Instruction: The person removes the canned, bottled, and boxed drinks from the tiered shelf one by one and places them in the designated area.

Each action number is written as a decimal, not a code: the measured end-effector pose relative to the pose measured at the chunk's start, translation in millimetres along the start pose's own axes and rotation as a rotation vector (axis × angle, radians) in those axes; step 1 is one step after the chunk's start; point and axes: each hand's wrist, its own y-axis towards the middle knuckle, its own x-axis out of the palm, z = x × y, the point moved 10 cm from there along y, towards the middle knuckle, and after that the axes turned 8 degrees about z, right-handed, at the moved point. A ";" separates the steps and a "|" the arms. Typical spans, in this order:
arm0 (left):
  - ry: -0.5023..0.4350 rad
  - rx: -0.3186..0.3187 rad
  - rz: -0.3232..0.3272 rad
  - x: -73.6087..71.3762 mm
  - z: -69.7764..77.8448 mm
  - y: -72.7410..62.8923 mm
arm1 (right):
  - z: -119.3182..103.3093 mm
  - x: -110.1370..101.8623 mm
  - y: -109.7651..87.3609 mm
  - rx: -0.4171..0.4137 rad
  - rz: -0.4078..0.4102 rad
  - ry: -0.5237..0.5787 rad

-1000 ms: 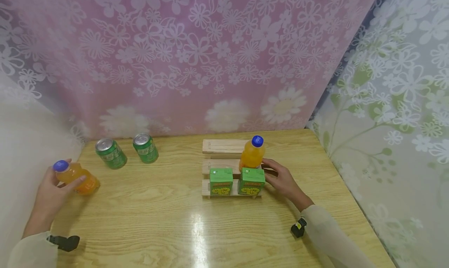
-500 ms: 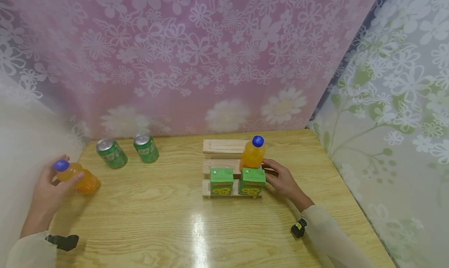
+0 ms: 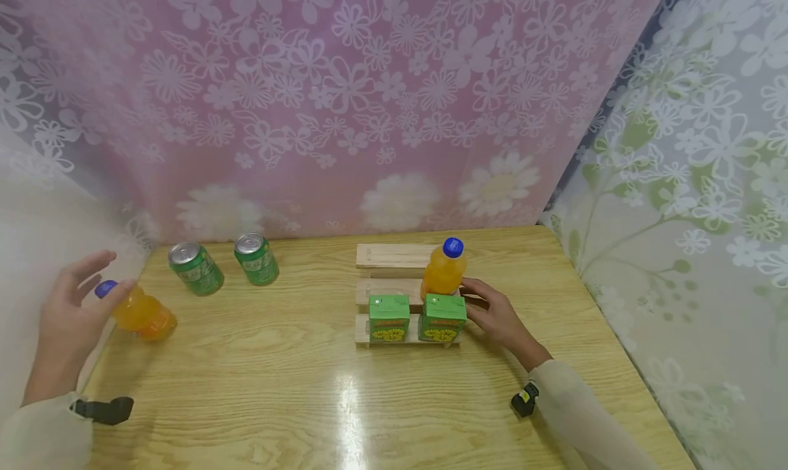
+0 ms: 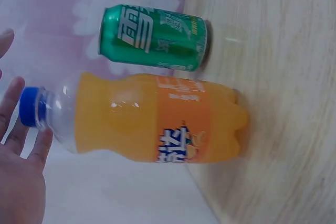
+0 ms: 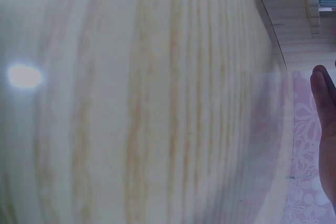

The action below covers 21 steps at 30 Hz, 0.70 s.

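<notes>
On the left of the table stands an orange soda bottle (image 3: 148, 316) with a blue cap. My left hand (image 3: 70, 312) is around its cap end, fingers spread and raised; in the left wrist view the fingertips (image 4: 44, 140) are close beside the cap (image 4: 29, 107). At the right, a low wooden stepped rack (image 3: 375, 292) bears a second orange soda bottle (image 3: 442, 271) on its middle step. Two green drink cartons (image 3: 388, 319) stand on the front step. My right hand (image 3: 495, 316) rests at the rack's right end, fingers extended near that bottle's base.
Two green soda cans (image 3: 195, 270) stand at the back left, near the pink flowered curtain (image 3: 345, 114). The wooden table (image 3: 258, 388) meets a pale wall covering (image 3: 677, 251) on the right and a white one on the left.
My left hand has loosened from the left bottle, its fingers opening and moving up and left. That bottle stays in place. The right hand has not visibly moved.
</notes>
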 end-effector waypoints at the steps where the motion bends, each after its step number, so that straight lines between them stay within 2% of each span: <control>1: 0.013 0.009 -0.002 0.7 4.7 0.0 | 0.3 0.1 0.0 0.002 0.001 0.000; 4: 0.033 0.038 -0.011 3.2 19.3 0.9 | 1.1 -0.1 0.3 0.003 0.007 0.002; 8: 0.009 0.062 -0.065 11.0 36.2 1.2 | 2.0 -0.1 0.6 0.001 0.011 0.006; 10: 0.026 0.078 -0.094 16.6 43.3 1.3 | 2.3 0.2 0.5 0.005 0.010 0.006; 15: 0.025 0.135 -0.154 37.8 60.8 1.7 | 1.1 0.1 0.4 0.005 0.009 0.003; 19: -0.033 0.156 -0.219 59.2 69.7 0.6 | 0.1 -0.2 0.6 0.007 0.007 0.006; 21: -0.024 0.186 -0.252 72.2 76.3 -0.2 | 0.1 -0.4 0.5 0.006 0.008 0.006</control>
